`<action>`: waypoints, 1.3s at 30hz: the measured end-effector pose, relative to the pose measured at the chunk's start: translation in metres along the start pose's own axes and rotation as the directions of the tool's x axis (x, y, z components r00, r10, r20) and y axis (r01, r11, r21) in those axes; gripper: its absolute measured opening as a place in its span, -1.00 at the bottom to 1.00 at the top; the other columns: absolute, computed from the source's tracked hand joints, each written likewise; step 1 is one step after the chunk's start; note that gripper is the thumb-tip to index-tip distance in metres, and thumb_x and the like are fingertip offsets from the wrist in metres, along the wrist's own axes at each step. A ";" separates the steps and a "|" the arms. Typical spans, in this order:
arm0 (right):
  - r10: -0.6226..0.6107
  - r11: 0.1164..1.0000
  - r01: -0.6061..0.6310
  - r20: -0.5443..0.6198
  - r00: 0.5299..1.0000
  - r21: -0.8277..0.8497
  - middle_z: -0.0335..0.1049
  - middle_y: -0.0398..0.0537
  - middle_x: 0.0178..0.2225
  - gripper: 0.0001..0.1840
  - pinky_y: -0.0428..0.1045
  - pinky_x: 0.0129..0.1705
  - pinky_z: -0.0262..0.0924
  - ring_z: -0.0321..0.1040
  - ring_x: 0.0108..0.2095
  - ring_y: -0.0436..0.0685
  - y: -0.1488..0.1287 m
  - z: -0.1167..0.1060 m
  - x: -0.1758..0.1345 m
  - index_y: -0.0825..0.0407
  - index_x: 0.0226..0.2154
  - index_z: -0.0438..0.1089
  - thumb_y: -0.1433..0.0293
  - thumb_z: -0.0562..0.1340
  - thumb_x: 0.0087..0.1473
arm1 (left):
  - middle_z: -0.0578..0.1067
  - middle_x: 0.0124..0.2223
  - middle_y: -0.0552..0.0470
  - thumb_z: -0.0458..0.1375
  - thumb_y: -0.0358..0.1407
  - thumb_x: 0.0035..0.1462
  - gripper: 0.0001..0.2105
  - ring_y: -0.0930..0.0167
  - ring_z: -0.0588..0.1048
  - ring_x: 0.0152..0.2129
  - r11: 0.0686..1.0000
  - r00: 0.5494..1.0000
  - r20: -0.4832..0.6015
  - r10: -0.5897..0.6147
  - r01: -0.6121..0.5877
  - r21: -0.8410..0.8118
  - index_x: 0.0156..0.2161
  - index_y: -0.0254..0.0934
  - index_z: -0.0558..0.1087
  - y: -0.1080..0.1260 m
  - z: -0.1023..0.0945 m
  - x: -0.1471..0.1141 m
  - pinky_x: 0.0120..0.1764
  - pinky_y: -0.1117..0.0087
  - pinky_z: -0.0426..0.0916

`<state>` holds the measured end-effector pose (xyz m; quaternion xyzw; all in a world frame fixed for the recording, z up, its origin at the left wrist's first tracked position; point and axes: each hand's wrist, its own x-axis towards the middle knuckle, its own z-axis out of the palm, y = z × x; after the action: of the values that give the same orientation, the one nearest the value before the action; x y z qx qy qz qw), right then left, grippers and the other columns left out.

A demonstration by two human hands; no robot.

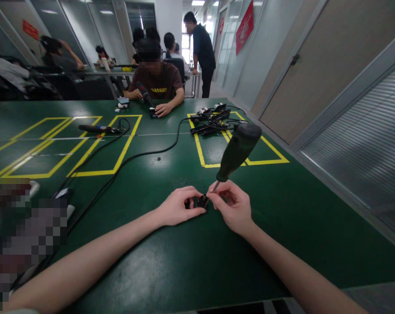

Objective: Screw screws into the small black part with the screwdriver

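Note:
A small dark part [202,201] rests on the green tabletop [171,270], pinched between the thumb and fingers of my left hand [181,205]. My right hand [233,205] closes its thumb and fingertips around the thin metal shaft of a screwdriver [238,150]. Its thick dark handle leans up and to the right, above my right hand. The shaft's lower end meets the dark part between my two hands. My fingers cover much of the part, so its kind is unclear.
Black cables and connectors [213,117] lie heaped inside yellow tape at the back right. A corded tool [99,129] lies left, its cord crossing the table. Across from me a person [158,83] holds a dark power tool [145,93]. Pixelated items [30,235] sit at the left.

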<state>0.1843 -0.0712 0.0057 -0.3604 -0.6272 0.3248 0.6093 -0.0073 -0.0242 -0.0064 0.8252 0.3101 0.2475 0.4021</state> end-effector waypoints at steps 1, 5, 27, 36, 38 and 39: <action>-0.003 1.000 0.003 0.002 1.000 -0.002 0.42 -0.15 -0.42 -0.80 -0.08 -0.51 0.22 0.26 -0.53 -0.04 0.001 0.000 0.000 -0.01 -0.38 0.39 0.31 0.37 0.23 | 0.52 -0.20 0.02 0.34 -0.19 0.19 -0.75 0.51 0.45 -0.47 1.000 1.000 -0.002 0.001 -0.001 0.004 -0.11 -0.31 0.56 0.000 0.000 0.000 -0.33 0.46 0.40; -0.024 1.000 0.024 0.012 1.000 -0.015 0.48 -0.10 -0.39 -0.79 -0.06 -0.51 0.24 0.30 -0.52 -0.02 0.002 -0.001 0.000 -0.01 -0.37 0.42 0.26 0.33 0.27 | 0.52 -0.21 0.03 0.34 -0.21 0.19 -0.76 0.52 0.46 -0.47 1.000 1.000 -0.003 0.002 -0.002 0.009 -0.11 -0.31 0.56 -0.001 0.001 0.000 -0.34 0.47 0.40; -0.063 0.994 0.066 0.038 0.997 -0.088 0.55 -0.08 -0.35 -0.87 -0.07 -0.47 0.33 0.39 -0.50 -0.01 -0.001 -0.006 0.003 -0.02 -0.24 0.58 0.46 0.28 0.24 | 0.51 -0.21 0.03 0.35 -0.20 0.17 -0.75 0.53 0.47 -0.48 1.000 1.000 -0.009 -0.009 0.009 -0.004 -0.11 -0.31 0.57 -0.002 0.001 -0.001 -0.37 0.48 0.39; -0.090 0.986 0.090 0.004 0.996 -0.140 0.51 -0.15 -0.52 -0.88 -0.07 -0.48 0.33 0.38 -0.55 0.01 -0.002 -0.004 0.003 -0.01 -0.43 0.51 0.43 0.41 0.13 | 0.52 -0.21 0.03 0.34 -0.22 0.18 -0.79 0.53 0.45 -0.48 1.000 1.000 -0.015 0.012 -0.012 -0.004 -0.14 -0.31 0.56 -0.001 0.002 0.000 -0.37 0.49 0.37; -0.090 0.985 0.093 0.021 0.996 -0.143 0.55 -0.12 -0.51 -0.88 -0.07 -0.48 0.33 0.40 -0.55 0.01 -0.005 -0.005 0.004 0.00 -0.43 0.53 0.46 0.38 0.14 | 0.52 -0.21 0.03 0.34 -0.21 0.17 -0.78 0.52 0.45 -0.49 1.000 1.000 -0.015 0.005 -0.005 -0.005 -0.13 -0.30 0.57 -0.001 0.001 0.000 -0.36 0.48 0.37; -0.091 0.985 0.094 0.032 0.995 -0.142 0.58 -0.10 -0.49 -0.88 -0.07 -0.49 0.32 0.41 -0.55 0.01 -0.006 -0.005 0.004 0.00 -0.42 0.54 0.46 0.35 0.16 | 0.52 -0.22 0.03 0.34 -0.21 0.17 -0.77 0.52 0.45 -0.49 1.000 1.000 -0.014 0.003 -0.003 -0.005 -0.13 -0.30 0.57 -0.001 0.001 0.000 -0.36 0.48 0.37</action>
<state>0.1891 -0.0708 0.0131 -0.3695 -0.6725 0.2549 0.5885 -0.0069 -0.0247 -0.0078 0.8227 0.3111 0.2548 0.4017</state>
